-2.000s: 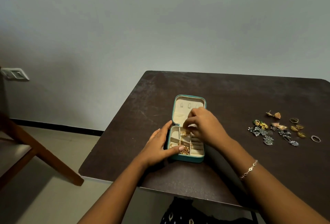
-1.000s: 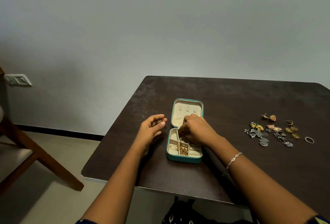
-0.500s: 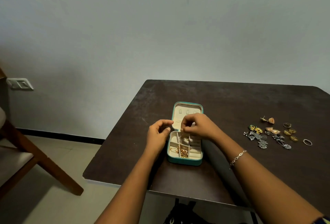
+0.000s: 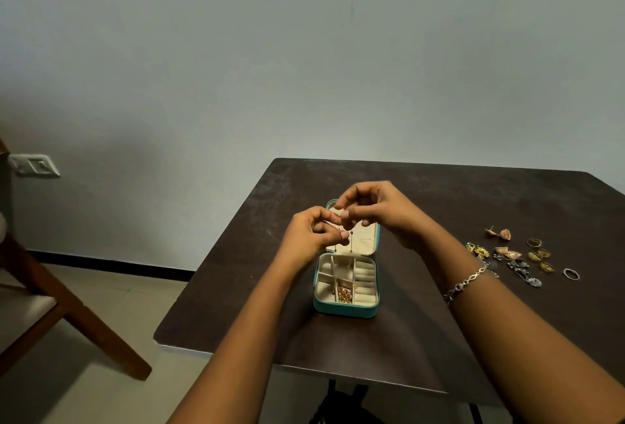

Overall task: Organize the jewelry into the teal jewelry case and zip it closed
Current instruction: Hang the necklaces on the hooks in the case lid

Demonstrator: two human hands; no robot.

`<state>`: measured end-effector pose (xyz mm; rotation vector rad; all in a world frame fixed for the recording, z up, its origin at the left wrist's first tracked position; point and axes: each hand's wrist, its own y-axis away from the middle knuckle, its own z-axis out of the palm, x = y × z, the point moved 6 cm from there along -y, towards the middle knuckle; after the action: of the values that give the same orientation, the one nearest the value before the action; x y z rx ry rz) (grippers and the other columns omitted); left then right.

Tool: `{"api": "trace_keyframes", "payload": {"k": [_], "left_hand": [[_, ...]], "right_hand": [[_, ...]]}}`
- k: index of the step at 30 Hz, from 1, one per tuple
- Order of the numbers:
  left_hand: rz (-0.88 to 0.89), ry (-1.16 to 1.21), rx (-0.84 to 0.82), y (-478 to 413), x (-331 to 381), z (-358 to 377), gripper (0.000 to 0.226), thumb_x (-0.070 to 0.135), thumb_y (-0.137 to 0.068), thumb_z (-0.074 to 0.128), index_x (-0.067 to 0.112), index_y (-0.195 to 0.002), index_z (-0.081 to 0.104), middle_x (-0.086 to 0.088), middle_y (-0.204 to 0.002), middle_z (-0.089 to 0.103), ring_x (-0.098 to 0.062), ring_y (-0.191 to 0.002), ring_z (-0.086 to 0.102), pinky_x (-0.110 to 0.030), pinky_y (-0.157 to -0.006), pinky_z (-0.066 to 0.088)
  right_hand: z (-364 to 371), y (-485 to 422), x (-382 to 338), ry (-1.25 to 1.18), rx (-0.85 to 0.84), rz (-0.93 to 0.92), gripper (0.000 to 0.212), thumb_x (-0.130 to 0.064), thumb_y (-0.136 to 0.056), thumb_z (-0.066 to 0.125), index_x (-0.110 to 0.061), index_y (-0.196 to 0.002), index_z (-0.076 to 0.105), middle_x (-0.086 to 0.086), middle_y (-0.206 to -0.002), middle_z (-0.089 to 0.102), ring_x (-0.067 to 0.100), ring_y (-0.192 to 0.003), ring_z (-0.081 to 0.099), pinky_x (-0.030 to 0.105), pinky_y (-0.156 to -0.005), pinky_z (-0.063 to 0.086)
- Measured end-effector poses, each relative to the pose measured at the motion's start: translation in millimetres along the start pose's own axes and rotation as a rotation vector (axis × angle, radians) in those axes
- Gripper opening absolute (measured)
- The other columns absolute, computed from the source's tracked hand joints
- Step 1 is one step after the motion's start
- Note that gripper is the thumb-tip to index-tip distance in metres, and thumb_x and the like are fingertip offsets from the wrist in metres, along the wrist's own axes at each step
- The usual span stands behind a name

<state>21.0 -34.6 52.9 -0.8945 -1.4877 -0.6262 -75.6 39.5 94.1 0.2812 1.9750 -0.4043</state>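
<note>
Wood, far left: a chair (image 4: 67, 305) on pale floor tiles, below a white switch plate (image 4: 33, 164) on the grey wall. Then a dark brown table (image 4: 236, 288), scuffed. Near its front edge, open with lid up: the teal jewelry case (image 4: 345, 311). Above the lid, left hand (image 4: 307, 237) and right hand (image 4: 382, 210), fingers curled, pinching a thin gold chain (image 4: 351, 242) hanging into the tray. Further right, loose jewelry (image 4: 517, 256) scattered on the tabletop.
</note>
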Motion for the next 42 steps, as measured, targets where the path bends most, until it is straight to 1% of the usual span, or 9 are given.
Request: {"api": "trace_keyframes", "payload": {"k": [5, 8, 17, 22, 27, 32, 36, 40, 42], "left_hand": [[-0.012, -0.051, -0.01, 2, -1, -2, 0.015, -0.004, -0.082, 0.061, 0.01, -0.078, 0.061, -0.006, -0.071, 0.063, -0.003, -0.059, 0.062, -0.017, -0.06, 0.048], [-0.029, -0.038, 0.02, 2, -5, -4, 0.015, -0.003, -0.083, 0.06, 0.01, -0.075, 0.061, -0.006, -0.07, 0.063, 0.0, -0.055, 0.061, -0.013, -0.055, 0.046], [-0.109, -0.019, 0.098, 2, -22, -14, 0.014, -0.004, -0.083, 0.059, 0.008, -0.077, 0.061, -0.005, -0.069, 0.063, 0.001, -0.052, 0.062, -0.011, -0.052, 0.049], [-0.153, -0.019, 0.142, 1, -28, -20, 0.013, -0.002, -0.083, 0.059, 0.01, -0.077, 0.062, -0.005, -0.073, 0.065, -0.013, -0.067, 0.062, -0.026, -0.068, 0.05], [-0.161, 0.016, 0.181, 3, -25, -24, 0.012, -0.001, -0.084, 0.058, 0.009, -0.078, 0.062, -0.005, -0.073, 0.066, -0.007, -0.061, 0.064, -0.026, -0.067, 0.05], [-0.198, 0.176, 0.276, 5, -23, -33, 0.012, -0.002, -0.086, 0.054, 0.006, -0.081, 0.061, -0.009, -0.08, 0.068, -0.018, -0.078, 0.065, -0.034, -0.076, 0.053], [-0.209, 0.282, 0.317, 5, -22, -42, 0.011, 0.0, -0.088, 0.052, 0.004, -0.087, 0.062, -0.008, -0.08, 0.071, -0.018, -0.076, 0.069, -0.031, -0.068, 0.056], [-0.187, 0.41, 0.321, 6, -15, -42, 0.01, -0.001, -0.087, 0.052, 0.004, -0.085, 0.06, -0.003, -0.062, 0.071, -0.014, -0.064, 0.07, -0.026, -0.061, 0.057], [-0.169, 0.441, 0.325, 8, -9, -41, 0.01, -0.001, -0.087, 0.053, 0.005, -0.084, 0.061, -0.002, -0.059, 0.07, -0.015, -0.062, 0.07, -0.026, -0.06, 0.058]], "right_hand": [[-15, 1, -17, -0.075, 0.042, -0.001, 0.009, -0.002, -0.083, 0.061, -0.009, -0.082, 0.067, 0.002, -0.066, 0.067, 0.007, -0.059, 0.063, 0.014, -0.052, 0.042], [-28, 2, -26, -0.13, 0.099, -0.008, 0.008, -0.001, -0.082, 0.061, -0.008, -0.081, 0.066, 0.002, -0.065, 0.067, 0.009, -0.059, 0.064, 0.015, -0.051, 0.041], [-66, 9, -47, -0.297, 0.252, -0.056, 0.012, 0.004, -0.081, 0.059, -0.007, -0.075, 0.061, -0.002, -0.052, 0.065, 0.01, -0.052, 0.065, 0.013, -0.045, 0.042], [-85, 16, -51, -0.338, 0.326, -0.063, 0.012, 0.002, -0.082, 0.057, -0.007, -0.076, 0.061, -0.001, -0.052, 0.065, 0.01, -0.052, 0.065, 0.013, -0.048, 0.045], [-95, 24, -46, -0.361, 0.366, -0.03, 0.012, 0.002, -0.083, 0.056, -0.007, -0.076, 0.06, -0.002, -0.052, 0.065, 0.01, -0.051, 0.065, 0.014, -0.048, 0.047], [-99, 37, -25, -0.408, 0.431, 0.063, 0.017, 0.003, -0.083, 0.054, -0.008, -0.071, 0.056, -0.001, -0.049, 0.064, 0.011, -0.049, 0.066, 0.014, -0.046, 0.049], [-97, 55, 4, -0.413, 0.495, 0.15, 0.018, 0.004, -0.083, 0.054, -0.007, -0.07, 0.056, 0.001, -0.049, 0.064, 0.011, -0.049, 0.066, 0.016, -0.046, 0.05], [-91, 73, 31, -0.399, 0.517, 0.234, 0.018, 0.005, -0.083, 0.054, -0.006, -0.069, 0.058, 0.003, -0.049, 0.065, 0.011, -0.048, 0.065, 0.017, -0.045, 0.051], [-89, 82, 41, -0.4, 0.521, 0.264, 0.018, 0.005, -0.083, 0.055, -0.005, -0.069, 0.058, 0.003, -0.05, 0.065, 0.012, -0.048, 0.065, 0.018, -0.045, 0.052]]}}
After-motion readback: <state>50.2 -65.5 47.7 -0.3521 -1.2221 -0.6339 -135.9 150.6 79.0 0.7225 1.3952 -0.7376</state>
